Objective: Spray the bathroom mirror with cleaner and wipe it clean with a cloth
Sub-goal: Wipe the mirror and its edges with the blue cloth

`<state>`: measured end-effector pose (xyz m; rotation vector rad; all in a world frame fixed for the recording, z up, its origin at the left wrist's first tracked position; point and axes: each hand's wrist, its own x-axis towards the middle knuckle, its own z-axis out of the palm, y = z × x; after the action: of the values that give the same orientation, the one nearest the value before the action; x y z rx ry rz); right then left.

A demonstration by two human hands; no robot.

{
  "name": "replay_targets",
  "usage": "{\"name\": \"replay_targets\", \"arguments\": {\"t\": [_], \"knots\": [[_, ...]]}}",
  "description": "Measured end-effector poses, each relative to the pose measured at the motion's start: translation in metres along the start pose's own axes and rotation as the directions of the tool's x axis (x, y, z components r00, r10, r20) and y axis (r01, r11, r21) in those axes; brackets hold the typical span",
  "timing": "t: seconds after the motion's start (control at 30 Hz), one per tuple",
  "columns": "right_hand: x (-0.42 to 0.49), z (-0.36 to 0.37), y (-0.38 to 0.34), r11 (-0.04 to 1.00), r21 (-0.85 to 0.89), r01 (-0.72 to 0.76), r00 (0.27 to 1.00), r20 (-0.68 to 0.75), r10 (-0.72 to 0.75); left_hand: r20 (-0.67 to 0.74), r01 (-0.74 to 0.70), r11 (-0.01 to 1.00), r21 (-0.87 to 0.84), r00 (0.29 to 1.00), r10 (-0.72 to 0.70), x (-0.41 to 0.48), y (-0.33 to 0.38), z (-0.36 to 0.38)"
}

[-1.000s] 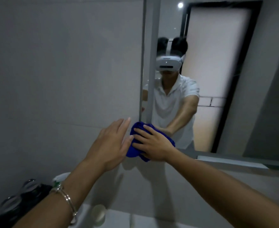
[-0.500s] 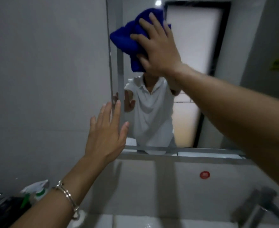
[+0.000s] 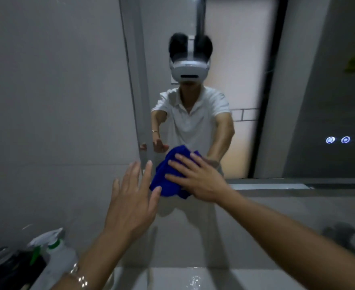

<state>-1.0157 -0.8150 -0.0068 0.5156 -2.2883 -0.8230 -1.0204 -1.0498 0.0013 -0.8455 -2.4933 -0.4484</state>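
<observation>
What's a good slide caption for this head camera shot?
Right hand presses a blue cloth at the lower edge of the mirror, open left hand raised beside it.

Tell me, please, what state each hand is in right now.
Left hand: open, fingers straight, holding nothing.
Right hand: open, flat fingers pressing the cloth against the mirror.

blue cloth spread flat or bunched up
Bunched up: the blue cloth is a wadded lump with folds, pressed against the mirror under the flat right hand.
</observation>
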Motion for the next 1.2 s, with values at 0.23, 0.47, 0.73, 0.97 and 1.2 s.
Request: {"name": "replay_targets", "arguments": {"t": [0.23, 0.47, 0.73, 0.97, 1.2], "knots": [[0.051, -0.139, 0.197, 0.89, -0.04, -0.454, 0.891, -0.057, 0.451, -0.124, -0.107, 0.992, -0.072, 0.988, 0.097, 0.042, 0.064, -0.028], [0.008, -0.109, 0.167, 0.836, 0.105, -0.539, 0.824, -0.14, 0.549, -0.1, -0.107, 0.988, -0.114, 0.99, 0.095, 0.053, 0.117, 0.002], [-0.148, 0.035, 0.057, 0.978, -0.033, -0.206, 0.976, -0.081, 0.203, -0.069, -0.052, 0.998, -0.037, 0.996, 0.05, 0.035, 0.176, 0.07], [-0.182, 0.022, 0.073, 0.986, -0.158, 0.048, 0.978, 0.208, -0.014, -0.095, 0.009, 0.999, 0.038, 0.996, -0.006, 0.027, 0.233, 0.07], [-0.217, 0.029, 0.105, 0.975, -0.197, 0.1, 0.974, 0.22, -0.056, -0.107, -0.015, 0.997, 0.079, 0.994, 0.024, 0.033, 0.259, 0.061]]}}
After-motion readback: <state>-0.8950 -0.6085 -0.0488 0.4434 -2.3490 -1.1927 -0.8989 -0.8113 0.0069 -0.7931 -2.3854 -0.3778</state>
